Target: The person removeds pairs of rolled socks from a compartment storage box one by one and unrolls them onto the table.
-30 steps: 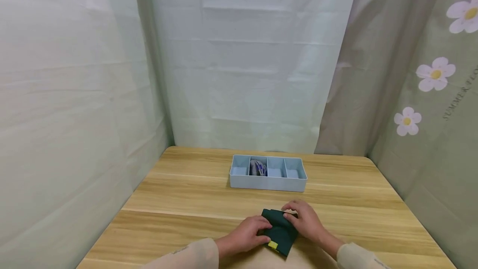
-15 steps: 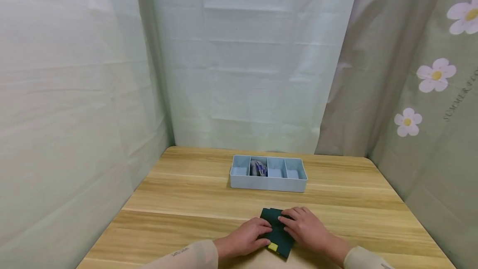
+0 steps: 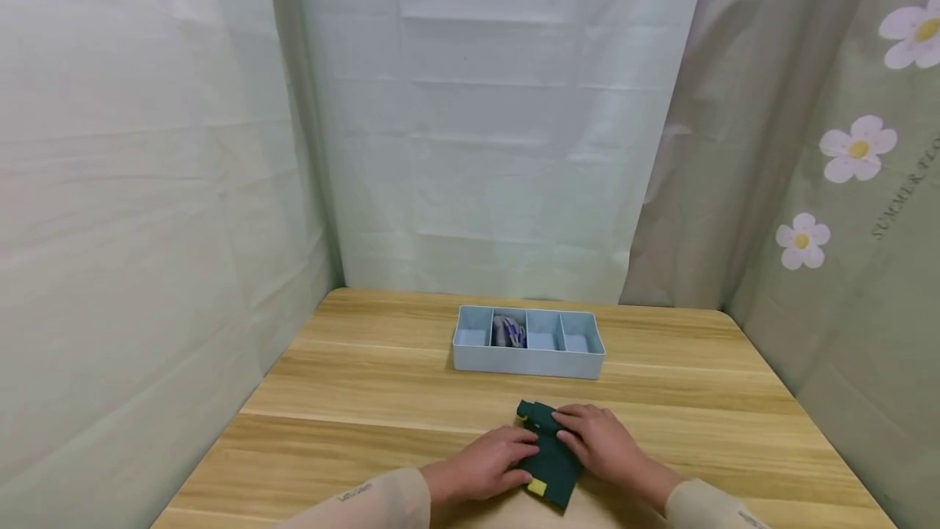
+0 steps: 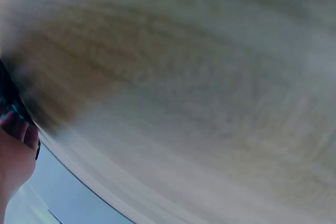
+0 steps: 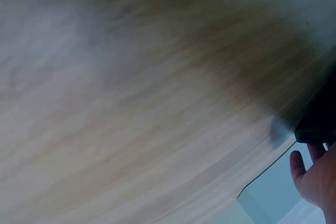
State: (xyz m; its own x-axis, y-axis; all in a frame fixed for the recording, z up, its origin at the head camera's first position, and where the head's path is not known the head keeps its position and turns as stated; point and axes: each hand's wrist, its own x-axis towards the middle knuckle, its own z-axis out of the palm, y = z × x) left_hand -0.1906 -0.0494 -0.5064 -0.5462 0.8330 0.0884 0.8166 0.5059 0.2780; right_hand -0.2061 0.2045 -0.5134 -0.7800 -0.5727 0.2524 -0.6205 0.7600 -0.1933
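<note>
Cloth (image 3: 556,464): dark green, on table, between hands
Left hand (image 3: 485,464), right hand (image 3: 605,446): fingers relaxed on its side edges
Wood table (image 3: 352,390): stretches beyond to divided box (image 3: 529,362), near far edge
Sheet (image 3: 485,145): hangs behind

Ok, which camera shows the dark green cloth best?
The head view: it shows most of the dark green cloth, yellow patch included. The left wrist view catches only a dark sliver at its left edge; the right wrist view, a dark shape at its right edge.
</note>
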